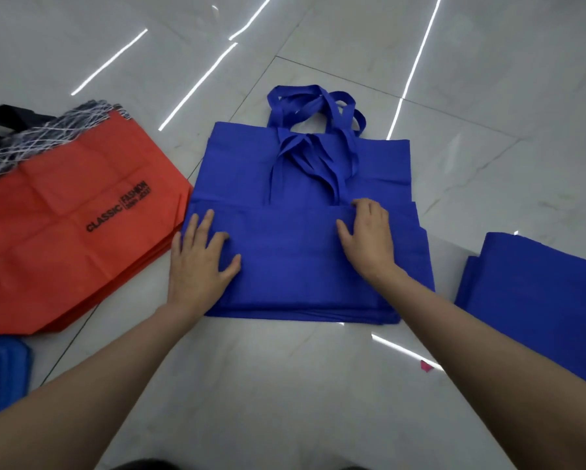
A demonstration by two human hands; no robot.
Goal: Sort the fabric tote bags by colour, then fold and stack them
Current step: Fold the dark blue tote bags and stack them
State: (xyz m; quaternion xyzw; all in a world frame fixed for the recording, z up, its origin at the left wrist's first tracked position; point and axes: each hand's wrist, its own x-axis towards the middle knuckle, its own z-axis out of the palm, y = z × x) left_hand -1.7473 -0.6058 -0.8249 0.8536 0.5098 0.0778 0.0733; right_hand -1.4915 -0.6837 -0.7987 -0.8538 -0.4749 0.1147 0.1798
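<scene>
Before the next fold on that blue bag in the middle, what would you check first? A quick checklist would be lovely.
1. The blue bag pinned flat by the left hand: ok.
2. Grip of the right hand on the fold edge: cannot tell; its fingers are bent there.
3. That edge running straight across: ok.
4. The handles tucked inside the bag's outline: not ok; loops stick out past the top.
5. The red bags and the blue stack lying apart from it: ok.
</scene>
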